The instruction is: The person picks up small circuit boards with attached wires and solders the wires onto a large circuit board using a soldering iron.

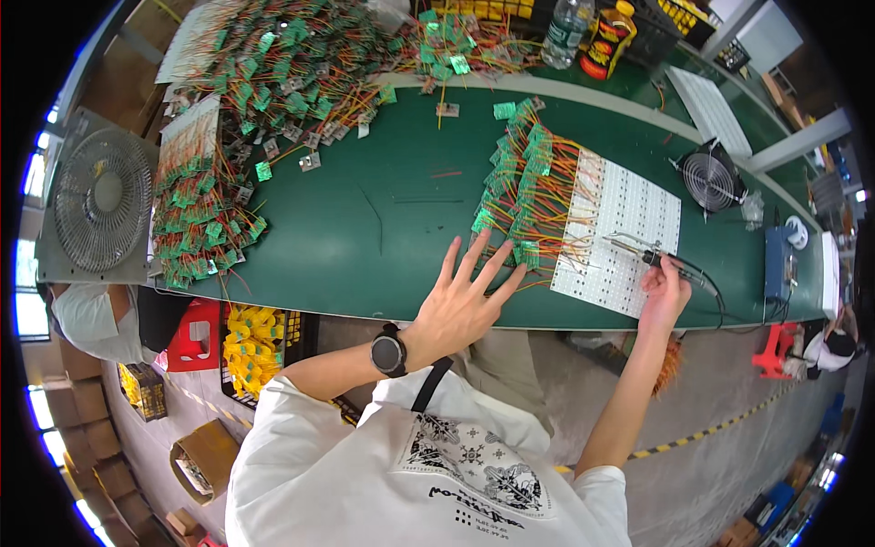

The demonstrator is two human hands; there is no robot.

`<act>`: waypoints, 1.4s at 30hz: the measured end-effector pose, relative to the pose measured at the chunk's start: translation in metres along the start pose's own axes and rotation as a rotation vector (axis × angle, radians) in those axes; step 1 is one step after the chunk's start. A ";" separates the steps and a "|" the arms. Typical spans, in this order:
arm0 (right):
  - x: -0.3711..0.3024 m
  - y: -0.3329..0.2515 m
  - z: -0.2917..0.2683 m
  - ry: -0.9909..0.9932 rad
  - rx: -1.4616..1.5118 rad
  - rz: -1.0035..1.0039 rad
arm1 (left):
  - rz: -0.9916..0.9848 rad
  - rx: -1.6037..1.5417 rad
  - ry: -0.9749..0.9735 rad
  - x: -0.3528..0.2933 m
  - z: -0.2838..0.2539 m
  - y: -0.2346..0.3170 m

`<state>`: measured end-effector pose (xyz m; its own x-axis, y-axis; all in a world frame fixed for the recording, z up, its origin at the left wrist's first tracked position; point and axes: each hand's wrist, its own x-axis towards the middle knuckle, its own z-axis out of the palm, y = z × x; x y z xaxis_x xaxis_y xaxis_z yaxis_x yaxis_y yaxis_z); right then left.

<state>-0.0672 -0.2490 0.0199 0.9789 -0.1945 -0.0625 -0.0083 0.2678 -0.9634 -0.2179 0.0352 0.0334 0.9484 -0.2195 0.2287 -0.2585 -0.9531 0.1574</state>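
My right hand [665,294] grips a soldering iron [651,258] with a black handle, its metal tip pointing left over a white perforated board [631,205]. Red and yellow wires [551,196] run from the left part of that board to rows of small green circuit boards [510,187]. At the near end of these rows lies my left hand [460,305], fingers spread over the wires and circuit boards, holding nothing. Whether its fingertips press on them I cannot tell. A thin wire-like strand, possibly solder, shows near the iron's tip.
A large heap of wired circuit boards [301,64] covers the back left, with another loaded board [191,201] beside a grey fan [102,201]. Bottles [609,41] stand at the back. Right are a small black fan [711,178] and a blue soldering station [779,260].
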 end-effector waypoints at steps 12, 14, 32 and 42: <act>0.038 -0.001 0.017 -0.073 0.109 -0.120 | 0.017 -0.161 0.347 0.048 -0.036 -0.082; 0.039 0.008 0.007 -0.045 0.129 -0.062 | -0.296 -0.074 0.421 0.034 -0.040 -0.118; 0.036 0.008 0.006 -0.121 0.015 -0.050 | -0.872 -1.202 0.200 -0.061 -0.082 -0.204; 0.038 0.011 0.005 -0.113 0.064 -0.026 | -0.824 -1.423 0.047 -0.044 -0.072 -0.136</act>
<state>-0.0293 -0.2488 0.0082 0.9954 -0.0952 -0.0043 0.0270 0.3247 -0.9454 -0.2378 0.1898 0.0711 0.9082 0.2501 -0.3355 0.3062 0.1493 0.9402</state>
